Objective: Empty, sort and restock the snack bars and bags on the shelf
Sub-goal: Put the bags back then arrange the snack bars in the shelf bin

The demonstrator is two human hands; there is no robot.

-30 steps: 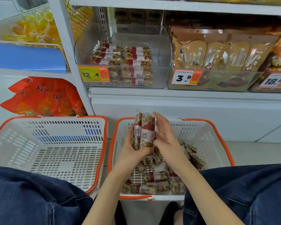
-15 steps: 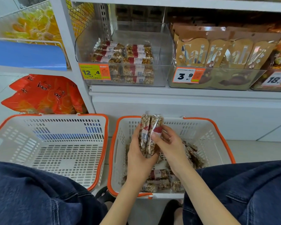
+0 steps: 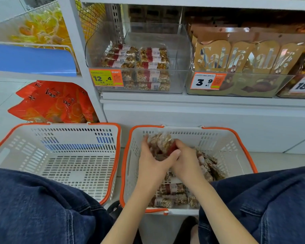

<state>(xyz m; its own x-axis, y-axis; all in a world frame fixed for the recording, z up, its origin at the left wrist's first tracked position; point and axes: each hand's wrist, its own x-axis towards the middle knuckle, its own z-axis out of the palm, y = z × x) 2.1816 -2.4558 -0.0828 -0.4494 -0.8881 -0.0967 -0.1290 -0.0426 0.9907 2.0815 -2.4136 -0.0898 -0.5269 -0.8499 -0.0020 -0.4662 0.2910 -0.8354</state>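
From the head view, both hands meet inside the right basket (image 3: 128,166): the left hand (image 3: 151,162) and right hand (image 3: 184,160) together clasp a small bundle of snack bars (image 3: 161,144), blurred, near the basket's far wall. Loose bars (image 3: 171,195) lie along its near edge. The left basket (image 3: 113,155) sits just beside it. Stacked bars (image 3: 148,67) fill the clear shelf bin (image 3: 181,81)

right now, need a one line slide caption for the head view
Both hands, left hand and right hand, grip a bundle of nut bars over the right basket.
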